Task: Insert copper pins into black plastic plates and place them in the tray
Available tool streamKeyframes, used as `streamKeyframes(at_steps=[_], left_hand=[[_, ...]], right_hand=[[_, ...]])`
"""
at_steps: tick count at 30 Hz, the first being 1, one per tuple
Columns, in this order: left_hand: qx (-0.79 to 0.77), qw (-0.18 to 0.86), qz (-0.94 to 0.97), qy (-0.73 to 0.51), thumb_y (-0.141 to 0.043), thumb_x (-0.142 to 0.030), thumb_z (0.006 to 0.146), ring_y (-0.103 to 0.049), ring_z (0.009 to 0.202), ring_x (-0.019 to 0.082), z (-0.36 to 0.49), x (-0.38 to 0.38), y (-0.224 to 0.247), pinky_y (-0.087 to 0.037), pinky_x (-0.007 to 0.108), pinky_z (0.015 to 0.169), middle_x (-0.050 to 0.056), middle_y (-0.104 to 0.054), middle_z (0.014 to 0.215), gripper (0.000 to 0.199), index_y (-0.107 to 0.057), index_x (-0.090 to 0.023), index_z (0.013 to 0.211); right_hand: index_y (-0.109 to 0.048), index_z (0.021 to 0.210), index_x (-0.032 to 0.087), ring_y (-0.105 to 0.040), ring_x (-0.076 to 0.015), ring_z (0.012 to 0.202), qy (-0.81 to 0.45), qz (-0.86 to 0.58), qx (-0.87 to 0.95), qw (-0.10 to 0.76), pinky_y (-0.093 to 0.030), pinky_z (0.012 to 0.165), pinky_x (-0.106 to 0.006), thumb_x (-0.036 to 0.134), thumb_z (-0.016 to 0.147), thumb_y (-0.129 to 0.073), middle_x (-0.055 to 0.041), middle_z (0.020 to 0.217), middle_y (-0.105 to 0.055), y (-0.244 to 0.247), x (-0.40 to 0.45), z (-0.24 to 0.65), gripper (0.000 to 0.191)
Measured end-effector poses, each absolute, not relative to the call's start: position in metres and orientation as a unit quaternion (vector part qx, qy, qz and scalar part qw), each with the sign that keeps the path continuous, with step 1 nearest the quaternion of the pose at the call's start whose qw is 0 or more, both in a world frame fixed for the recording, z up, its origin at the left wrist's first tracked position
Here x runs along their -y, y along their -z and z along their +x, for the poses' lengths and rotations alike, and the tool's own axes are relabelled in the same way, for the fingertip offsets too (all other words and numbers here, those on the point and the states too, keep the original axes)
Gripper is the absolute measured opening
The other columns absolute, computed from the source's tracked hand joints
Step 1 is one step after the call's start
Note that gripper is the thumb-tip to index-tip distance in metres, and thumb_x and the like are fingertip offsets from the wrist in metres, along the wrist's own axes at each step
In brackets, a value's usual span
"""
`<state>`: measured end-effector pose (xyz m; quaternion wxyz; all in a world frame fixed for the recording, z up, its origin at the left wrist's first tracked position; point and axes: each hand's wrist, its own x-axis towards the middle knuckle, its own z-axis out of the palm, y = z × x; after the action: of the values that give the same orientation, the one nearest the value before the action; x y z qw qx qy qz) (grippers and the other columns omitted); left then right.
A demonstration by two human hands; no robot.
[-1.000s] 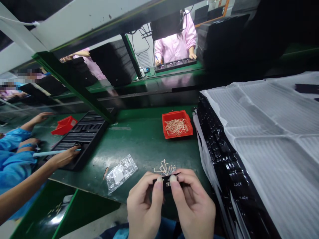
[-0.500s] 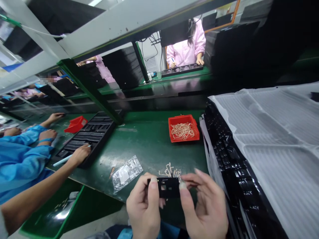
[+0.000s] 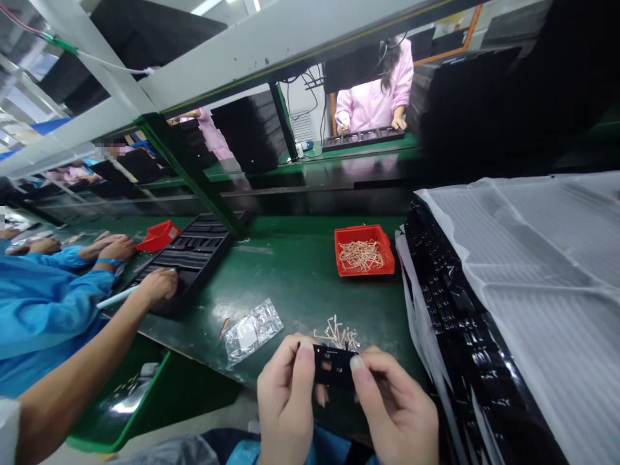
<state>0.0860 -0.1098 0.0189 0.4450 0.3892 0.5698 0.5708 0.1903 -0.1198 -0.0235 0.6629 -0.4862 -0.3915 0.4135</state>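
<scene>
A small flat black plate (image 3: 334, 368) with square cut-outs is held up over the near edge of the green bench. My left hand (image 3: 285, 403) pinches its left end, thumb on the face and fingers behind. At the other end my right hand (image 3: 400, 407) grips too, its thumb pressed on the right corner and its fingers curled behind. Any small piece under the right thumb is hidden. Just beyond the plate lies a loose heap of thin beige strips (image 3: 336, 331). A clear plastic bag (image 3: 254, 331) rests to the left of it.
A red bin (image 3: 368, 271) of similar strips stands farther back. Stacked black trays (image 3: 453, 310) under white sheeting (image 3: 547, 245) rise at the right. At left, a co-worker's forearm (image 3: 92, 361) reaches to a black compartment tray (image 3: 206, 258), beside a green post (image 3: 188, 171).
My right fingers, spread before, have curled in, and the thumb now presses the plate's right end. The view has shifted slightly. At far left a co-worker's outstretched hand has drawn back.
</scene>
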Motion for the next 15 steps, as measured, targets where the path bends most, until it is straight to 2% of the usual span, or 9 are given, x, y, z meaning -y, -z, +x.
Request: streamKeyframes(at_steps=[2,4,7,12,15], left_hand=[[-0.598,0.410,0.403,-0.559,-0.071,-0.058,0.095,-0.046,0.047,0.008,0.088,0.111,-0.023,-0.037,0.017,0.047,-0.004,-0.051,0.054,0.049,-0.064,-0.016,0.070],[-0.613,0.388,0.420,-0.545,-0.070,-0.055,0.096,-0.047,0.045,0.008,0.089,0.112,-0.026,-0.037,0.017,0.047,-0.005,-0.050,0.053,0.047,-0.063,-0.017,0.069],[-0.619,0.382,0.445,-0.522,-0.068,-0.049,0.098,-0.047,0.045,0.008,0.089,0.114,-0.026,-0.038,0.018,0.047,-0.005,-0.049,0.054,0.042,-0.066,-0.017,0.070],[-0.611,0.376,0.491,-0.495,-0.065,-0.046,0.100,-0.043,0.046,0.009,0.088,0.114,-0.024,-0.037,0.019,0.048,-0.005,-0.045,0.052,0.042,-0.070,-0.016,0.070],[-0.611,0.372,0.495,-0.494,-0.066,-0.048,0.099,-0.041,0.046,0.009,0.088,0.113,-0.024,-0.036,0.020,0.048,-0.005,-0.045,0.050,0.043,-0.071,-0.017,0.070]], right_hand=[[-0.072,0.079,0.022,-0.064,-0.0110,0.065,-0.392,-0.475,0.423,0.665,-0.052,0.063,-0.017,0.032,0.099,-0.070,0.0010,0.074,-0.067,0.028,0.117,0.194,0.022],[-0.075,0.092,0.024,-0.070,-0.0123,0.075,-0.365,-0.459,0.456,0.669,-0.057,0.069,-0.017,0.026,0.098,-0.070,-0.0006,0.086,-0.072,0.032,0.113,0.199,0.009],[-0.075,0.108,0.028,-0.074,-0.0134,0.088,-0.342,-0.440,0.477,0.679,-0.061,0.076,-0.018,0.019,0.098,-0.068,-0.0023,0.101,-0.074,0.035,0.108,0.202,0.014],[-0.073,0.097,0.025,-0.073,-0.0150,0.096,-0.319,-0.446,0.471,0.691,-0.061,0.078,-0.020,0.016,0.099,-0.067,-0.0037,0.103,-0.072,0.031,0.106,0.203,0.012],[-0.074,0.095,0.025,-0.072,-0.0161,0.101,-0.276,-0.460,0.483,0.692,-0.061,0.086,-0.024,0.014,0.097,-0.069,-0.0047,0.107,-0.072,0.031,0.108,0.206,0.012]])
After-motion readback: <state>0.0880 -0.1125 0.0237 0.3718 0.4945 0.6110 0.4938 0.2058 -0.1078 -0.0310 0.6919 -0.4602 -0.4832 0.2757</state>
